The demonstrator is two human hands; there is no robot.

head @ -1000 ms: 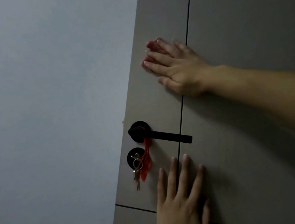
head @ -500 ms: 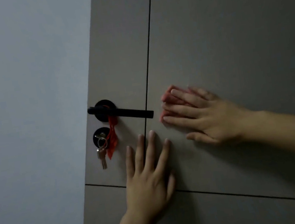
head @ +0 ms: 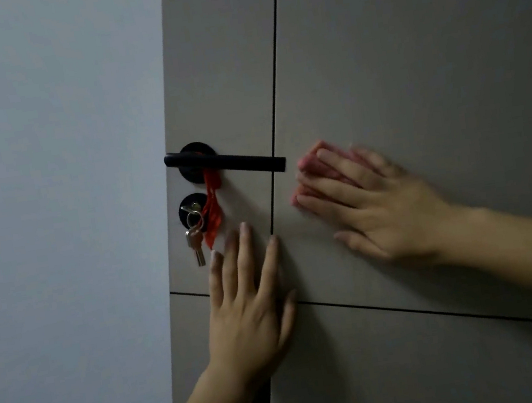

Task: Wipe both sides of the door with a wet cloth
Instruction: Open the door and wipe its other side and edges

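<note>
From my remote seat, the grey door [head: 409, 61] fills most of the head view, and a pale wall [head: 52, 197] takes the left side. The door's left edge runs down between them, leaning a little in the frame. A thin dark vertical groove [head: 274, 63] and a slanted horizontal groove [head: 444, 313] split the door face into panels. A broad stretch of panel lies above and to the right of the hands. My right hand [head: 384, 205] comes in from the right and lies flat on the large panel, just right of the vertical groove. Its fingers are straight and slightly spread, and they press a pink cloth [head: 313, 167] against the door. The cloth shows only beyond the fingertips, and this hand is motion-blurred. My left hand [head: 252, 309] comes up from below with its palm on the door, fingers straight and fanned, holding nothing. It straddles the spot where the two grooves meet, and its fingertips sit just under the lock. The black lever handle [head: 239, 164] sits level near the door's left edge, and its free end stops close to the cloth without touching it. Below it is a round black lock plate [head: 189, 200] with keys [head: 195, 245] hanging from it, beside a red ribbon [head: 212, 205] that hangs from the handle.
</note>
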